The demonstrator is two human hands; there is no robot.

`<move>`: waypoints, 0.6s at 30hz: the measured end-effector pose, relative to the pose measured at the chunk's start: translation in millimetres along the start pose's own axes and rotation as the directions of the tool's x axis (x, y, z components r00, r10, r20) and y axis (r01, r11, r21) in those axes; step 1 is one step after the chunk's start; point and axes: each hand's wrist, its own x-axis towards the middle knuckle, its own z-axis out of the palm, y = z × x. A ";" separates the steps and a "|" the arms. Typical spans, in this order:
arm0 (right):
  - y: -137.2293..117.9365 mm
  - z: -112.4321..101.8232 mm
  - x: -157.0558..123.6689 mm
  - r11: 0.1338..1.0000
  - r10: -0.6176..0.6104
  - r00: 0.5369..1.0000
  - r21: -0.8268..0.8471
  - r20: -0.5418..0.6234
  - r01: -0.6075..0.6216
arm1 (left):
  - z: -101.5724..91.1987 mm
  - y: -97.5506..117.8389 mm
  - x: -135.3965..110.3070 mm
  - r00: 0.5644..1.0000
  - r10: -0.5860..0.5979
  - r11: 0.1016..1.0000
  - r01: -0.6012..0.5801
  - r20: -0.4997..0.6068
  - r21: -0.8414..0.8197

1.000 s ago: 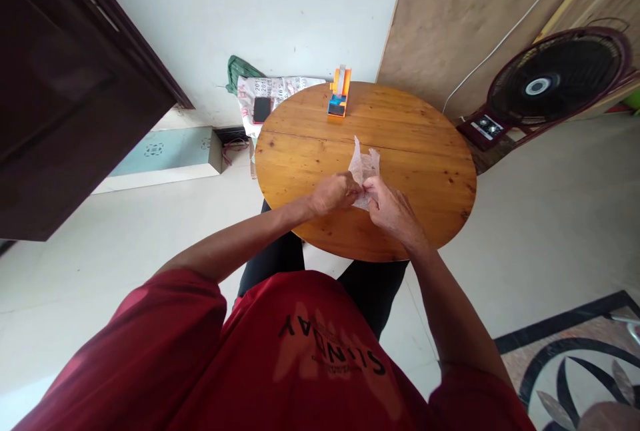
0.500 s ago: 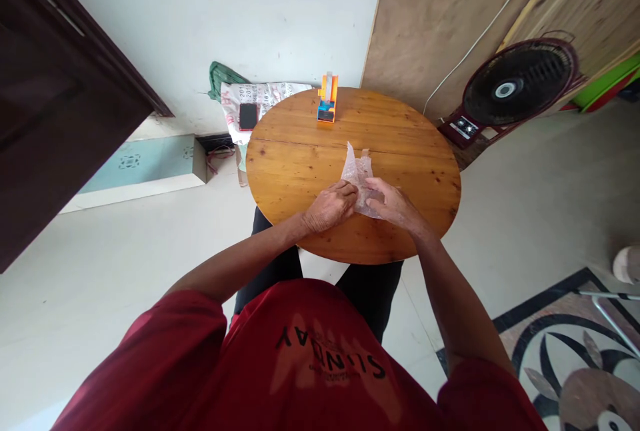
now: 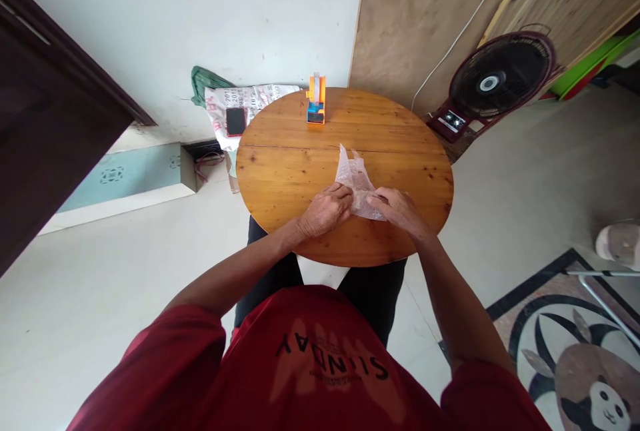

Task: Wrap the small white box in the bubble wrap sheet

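A crumpled sheet of clear bubble wrap lies on the round wooden table near its front half, one corner standing up at the back. At its left edge my left hand is closed, fingers curled onto the wrap. On the right side my right hand grips the wrap between thumb and fingers. Whether anything is inside the wrap cannot be made out. Farther back on the table stands an orange and blue tape dispenser with a roll of tape, apart from both hands.
Left of the table, a phone lies on a printed white sack beside a green bag. A dark fan stands behind the table at the right. A pale blue box lies on the floor at left.
My right hand has closed from a looser, spread pose onto the right side of the bubble wrap. The wrap's back edge has shifted slightly. The view has turned a little to the right.
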 end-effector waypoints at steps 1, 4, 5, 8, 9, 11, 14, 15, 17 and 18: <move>1.6 3.9 -0.3 0.999 0.021 1.000 0.026 -0.017 -0.021 | 0.3 -0.1 -0.4 1.000 0.002 1.000 -0.002 0.002 0.001; 5.7 18.9 -1.3 0.992 0.073 0.995 0.107 -0.069 -0.065 | 0.6 -0.3 -1.5 1.000 0.005 1.000 -0.005 0.003 0.016; 6.6 24.1 -1.5 0.990 0.084 0.992 0.121 -0.093 -0.073 | 0.4 -0.3 -1.6 1.000 0.005 1.000 -0.005 0.008 0.023; 8.2 38.2 -1.8 0.985 0.107 0.977 0.155 -0.183 -0.079 | -1.8 -0.1 -0.7 0.999 0.005 0.999 -0.006 0.035 0.032; 8.6 41.8 -1.9 0.983 0.118 0.968 0.166 -0.220 -0.082 | -2.7 -0.1 -0.1 0.999 0.007 1.000 -0.008 0.043 0.030; 9.7 47.2 -2.6 0.981 0.134 0.948 0.176 -0.290 -0.084 | -4.6 0.0 0.9 0.999 0.012 1.000 -0.013 0.053 0.027; 10.7 49.9 -5.3 0.980 0.160 0.918 0.169 -0.362 -0.105 | -6.2 -0.3 1.8 0.998 0.024 0.999 -0.026 0.065 0.032; 10.3 49.4 -6.5 0.979 0.175 0.915 0.168 -0.365 -0.120 | -6.4 -0.3 2.0 0.997 0.028 0.999 -0.031 0.071 0.038; 7.8 46.5 -8.7 0.974 0.208 0.918 0.160 -0.339 -0.162 | -6.8 -0.2 2.4 0.997 0.030 0.998 -0.034 0.078 0.060; 5.6 44.5 -9.5 0.972 0.223 0.923 0.149 -0.314 -0.184 | -7.2 0.0 2.7 0.996 0.027 0.997 -0.033 0.081 0.075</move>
